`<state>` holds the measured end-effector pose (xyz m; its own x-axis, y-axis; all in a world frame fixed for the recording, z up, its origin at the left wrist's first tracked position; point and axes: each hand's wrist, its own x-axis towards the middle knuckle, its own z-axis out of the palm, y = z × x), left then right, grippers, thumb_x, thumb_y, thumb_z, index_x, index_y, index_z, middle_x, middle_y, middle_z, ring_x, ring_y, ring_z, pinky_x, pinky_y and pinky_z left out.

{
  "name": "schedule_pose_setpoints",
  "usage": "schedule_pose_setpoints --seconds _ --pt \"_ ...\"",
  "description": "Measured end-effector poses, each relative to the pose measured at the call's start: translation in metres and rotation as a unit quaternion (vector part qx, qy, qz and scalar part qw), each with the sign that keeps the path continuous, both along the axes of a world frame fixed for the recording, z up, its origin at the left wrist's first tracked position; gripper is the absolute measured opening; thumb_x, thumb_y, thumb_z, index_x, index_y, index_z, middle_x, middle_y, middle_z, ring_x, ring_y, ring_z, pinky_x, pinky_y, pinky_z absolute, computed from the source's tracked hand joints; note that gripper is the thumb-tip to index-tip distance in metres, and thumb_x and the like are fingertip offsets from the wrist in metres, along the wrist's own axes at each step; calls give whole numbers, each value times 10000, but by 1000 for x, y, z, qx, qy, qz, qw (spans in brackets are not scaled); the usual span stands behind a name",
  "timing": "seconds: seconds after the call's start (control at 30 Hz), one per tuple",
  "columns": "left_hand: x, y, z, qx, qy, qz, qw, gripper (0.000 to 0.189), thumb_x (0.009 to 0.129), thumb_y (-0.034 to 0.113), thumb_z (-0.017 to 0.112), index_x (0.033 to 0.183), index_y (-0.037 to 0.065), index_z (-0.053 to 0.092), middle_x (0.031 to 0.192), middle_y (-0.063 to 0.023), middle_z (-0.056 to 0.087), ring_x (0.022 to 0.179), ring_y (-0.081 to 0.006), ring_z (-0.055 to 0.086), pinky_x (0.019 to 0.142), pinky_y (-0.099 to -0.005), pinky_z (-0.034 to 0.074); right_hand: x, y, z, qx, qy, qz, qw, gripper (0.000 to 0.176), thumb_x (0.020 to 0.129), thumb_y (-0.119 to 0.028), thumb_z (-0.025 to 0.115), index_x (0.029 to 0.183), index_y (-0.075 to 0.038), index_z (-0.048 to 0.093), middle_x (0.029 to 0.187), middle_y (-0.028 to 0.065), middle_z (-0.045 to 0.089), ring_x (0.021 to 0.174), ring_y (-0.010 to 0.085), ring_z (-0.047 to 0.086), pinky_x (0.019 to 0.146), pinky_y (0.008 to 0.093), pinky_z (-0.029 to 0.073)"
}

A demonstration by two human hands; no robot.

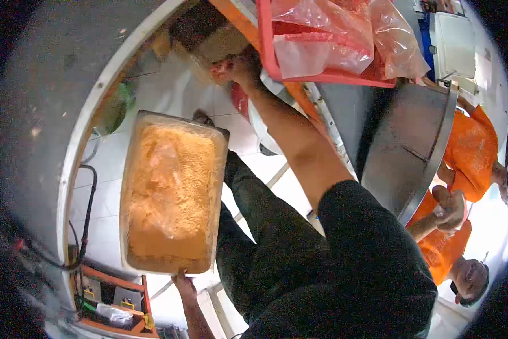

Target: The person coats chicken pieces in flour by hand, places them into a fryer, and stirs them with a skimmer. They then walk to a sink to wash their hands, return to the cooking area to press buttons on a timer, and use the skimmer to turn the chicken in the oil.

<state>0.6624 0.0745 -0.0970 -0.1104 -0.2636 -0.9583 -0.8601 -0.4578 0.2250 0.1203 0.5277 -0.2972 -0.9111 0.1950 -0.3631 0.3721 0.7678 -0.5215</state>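
Fingers (180,276) of left hand (184,283) grip tub (172,192) | translucent, heaped orange crumbs

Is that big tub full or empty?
Full. The tub is packed with orange crumbs nearly up to its rim, and none of its bottom shows.

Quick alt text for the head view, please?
The left hand grips the edge of a clear rectangular plastic tub of orange shredded material, while the right hand reaches to a red plastic crate holding clear bags. Two people in orange shirts are nearby.
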Motion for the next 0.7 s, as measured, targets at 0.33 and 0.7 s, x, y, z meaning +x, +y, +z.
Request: schedule_pose_setpoints --seconds 0.33,0.7 --pt "-27 17 -4 -54 52 -33 997 442 915 164 649 1292 9 479 1113 -133 607 951 -241 641 594 -416 603 82 -44 254 4 38 100 994 222 807 -279 705 811 -57 710 768 162 651 747 219 664 681 402 522" --pt "-67 14 35 18 41 -104 994 569 971 260 609 1441 97 331 1219 -102 566 1023 -227 614 673 -421 619 190 -61 331 -398 -30 -66 915 242 986 -182 583 1072 14 696 882 53 670 723 107 585 629 263 475"
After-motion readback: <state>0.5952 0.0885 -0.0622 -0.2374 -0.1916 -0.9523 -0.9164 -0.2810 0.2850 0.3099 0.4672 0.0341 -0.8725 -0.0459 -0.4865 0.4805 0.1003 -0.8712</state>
